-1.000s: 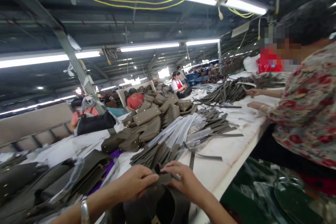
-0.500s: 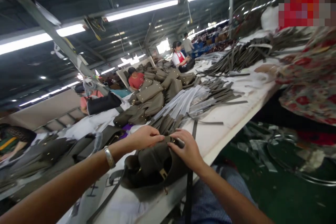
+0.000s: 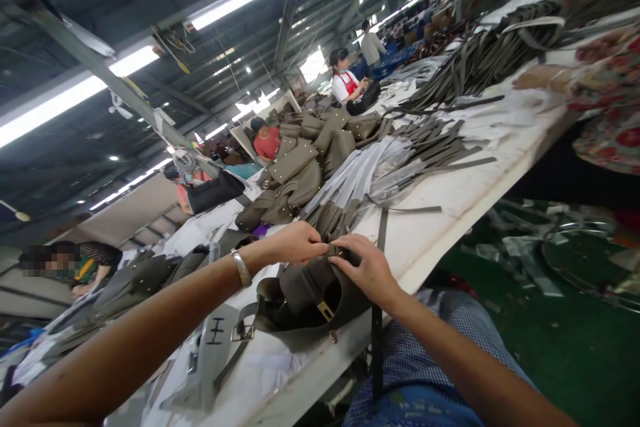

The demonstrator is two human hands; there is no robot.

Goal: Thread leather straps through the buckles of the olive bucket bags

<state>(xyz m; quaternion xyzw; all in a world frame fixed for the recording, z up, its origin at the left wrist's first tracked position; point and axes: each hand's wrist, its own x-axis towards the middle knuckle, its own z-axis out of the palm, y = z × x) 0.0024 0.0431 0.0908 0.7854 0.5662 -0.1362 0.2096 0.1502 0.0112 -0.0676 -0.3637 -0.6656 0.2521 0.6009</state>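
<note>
An olive-grey leather bag (image 3: 305,297) lies open-mouthed on the white worktable (image 3: 450,197) just in front of me, with a brass clasp at its near side. My left hand (image 3: 295,243), a silver bangle on its wrist, pinches the bag's far rim with closed fingers. My right hand (image 3: 365,270) grips the same rim from the right, fingers curled over the edge near a small metal fitting. A dark strap (image 3: 377,320) hangs from the table edge beside my right wrist.
Heaps of olive bags (image 3: 300,167), cut strips (image 3: 425,143) and plastic-wrapped pieces (image 3: 360,177) cover the table beyond my hands. A person in a floral top (image 3: 600,100) stands at the right edge. Other seated workers are across the table. Green floor lies to the right.
The view has tilted down and left, so the bag and my forearms show more fully. Both hands stay on the bag's rim, working closer together at its top edge.
</note>
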